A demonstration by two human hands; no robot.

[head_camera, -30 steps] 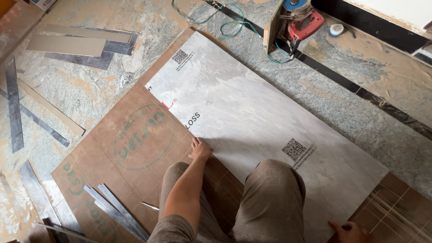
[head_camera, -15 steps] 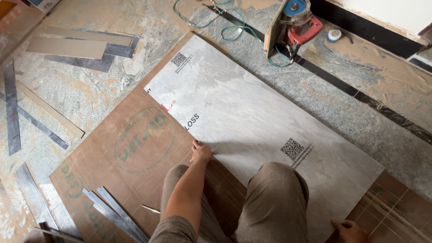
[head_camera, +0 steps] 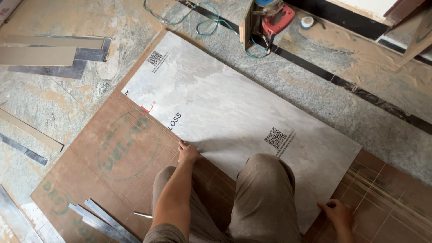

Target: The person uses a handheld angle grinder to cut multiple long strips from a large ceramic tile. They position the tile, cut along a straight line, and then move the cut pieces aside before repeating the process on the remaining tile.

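Note:
A large pale grey marble-look tile (head_camera: pixel 225 103) lies flat on a brown board (head_camera: pixel 112 162) on the floor, slanting from upper left to lower right. My left hand (head_camera: pixel 186 152) rests on the tile's near long edge, fingers curled over it. My right hand (head_camera: pixel 337 213) grips the tile's near right corner edge. My bent knees (head_camera: pixel 261 180) sit between the two hands, over the tile's near edge.
A red power cutter (head_camera: pixel 270 18) with a teal cable (head_camera: pixel 202 22) stands beyond the tile. Cut tile strips (head_camera: pixel 49 56) lie at upper left, more strips (head_camera: pixel 101 218) on the board by my left knee. A tape roll (head_camera: pixel 307 21) sits at the back.
The view has shifted slightly; my right hand has come more into view at the tile's near right edge. My left hand stays on the near edge.

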